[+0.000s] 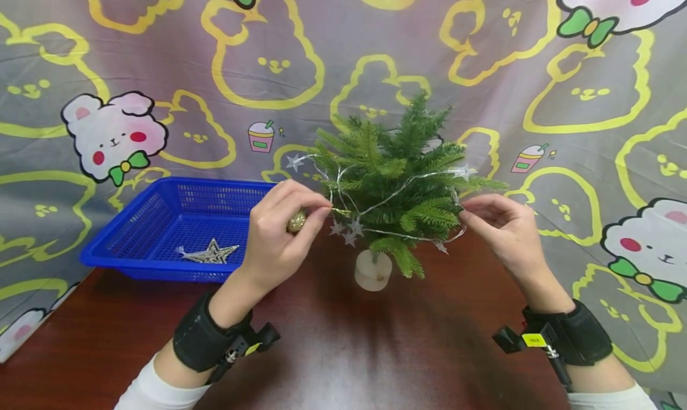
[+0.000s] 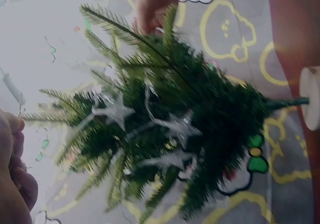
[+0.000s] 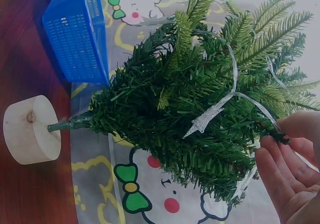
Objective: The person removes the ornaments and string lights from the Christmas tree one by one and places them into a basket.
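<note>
A small artificial Christmas tree point(image 1: 370, 145) stands upright on a round wooden base point(image 1: 373, 272). String lights point(image 1: 399, 189) with clear stars wind around its branches. On the tree's left side, my left hand point(image 1: 276, 234) pinches the gold cord point(image 1: 341, 211) of a glittery gold ball ornament point(image 1: 297, 220), which hangs by the palm. Over on the right side, my right hand point(image 1: 507, 234) pinches a branch tip point(image 3: 278, 135) between thumb and fingers, the light wire running close beside it. The ball is hidden in both wrist views.
A blue plastic basket point(image 1: 134, 263) stands left of the tree, behind my left wrist. Inside lies a glittery star ornament point(image 1: 213, 253). The brown table point(image 1: 343, 350) ends at a patterned cloth backdrop point(image 1: 376, 16) behind the tree.
</note>
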Motion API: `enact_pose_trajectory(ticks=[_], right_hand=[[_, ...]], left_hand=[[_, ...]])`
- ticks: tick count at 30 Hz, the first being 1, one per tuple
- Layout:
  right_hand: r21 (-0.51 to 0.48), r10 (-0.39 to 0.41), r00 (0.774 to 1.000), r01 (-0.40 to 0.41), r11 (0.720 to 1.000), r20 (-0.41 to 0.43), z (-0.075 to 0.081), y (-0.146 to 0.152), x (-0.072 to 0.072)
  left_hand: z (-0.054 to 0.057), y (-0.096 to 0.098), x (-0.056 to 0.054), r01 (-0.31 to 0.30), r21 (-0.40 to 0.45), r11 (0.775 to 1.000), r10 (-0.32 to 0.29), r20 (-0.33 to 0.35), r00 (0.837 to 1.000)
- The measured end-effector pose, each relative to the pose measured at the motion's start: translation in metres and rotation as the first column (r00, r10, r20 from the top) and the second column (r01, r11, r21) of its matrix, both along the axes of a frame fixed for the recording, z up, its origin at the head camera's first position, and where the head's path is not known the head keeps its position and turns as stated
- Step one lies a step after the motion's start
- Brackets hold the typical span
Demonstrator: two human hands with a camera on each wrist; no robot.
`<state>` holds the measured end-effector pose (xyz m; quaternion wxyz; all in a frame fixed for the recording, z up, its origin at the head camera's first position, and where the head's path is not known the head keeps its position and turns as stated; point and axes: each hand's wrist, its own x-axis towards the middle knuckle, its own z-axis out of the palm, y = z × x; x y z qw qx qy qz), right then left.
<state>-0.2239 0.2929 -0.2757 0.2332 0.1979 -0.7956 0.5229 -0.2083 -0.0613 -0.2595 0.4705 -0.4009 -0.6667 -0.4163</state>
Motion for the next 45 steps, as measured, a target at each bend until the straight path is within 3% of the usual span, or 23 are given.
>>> enact_pose_trajectory(ticks=[8,13,27,32,40,45], right_hand=[[-0.018,0.010,1.000,-0.010,1.000,0.001,0.002,0.001,-0.001],[-0.016,-0.001,1.000,0.001,1.000,0.008,0.003,0.001,-0.001],[0.049,-0.050,0.999,0.049,0.998,0.002,0.001,0.002,0.000],[0.049,-0.051,0.999,0.052,0.997,-0.002,0.000,0.001,-0.001],[0.035,-0.034,0.999,0.034,0.999,0.004,0.000,0.001,0.000],[0.050,-0.047,0.999,0.047,0.998,0.009,0.000,0.001,0.000]], left_hand=[[-0.016,-0.019,-0.014,-0.063,0.035,0.997,0.059,0.095,0.994],[-0.026,-0.030,-0.027,-0.140,0.012,0.990,0.137,0.121,0.983],[-0.058,-0.064,-0.053,-0.324,-0.104,0.940,0.339,0.221,0.915],[-0.069,-0.079,-0.060,-0.375,-0.172,0.911,0.409,0.259,0.875],[-0.082,-0.098,-0.069,-0.426,-0.308,0.850,0.517,0.339,0.786],[-0.087,-0.105,-0.074,-0.424,-0.386,0.819,0.560,0.379,0.737]])
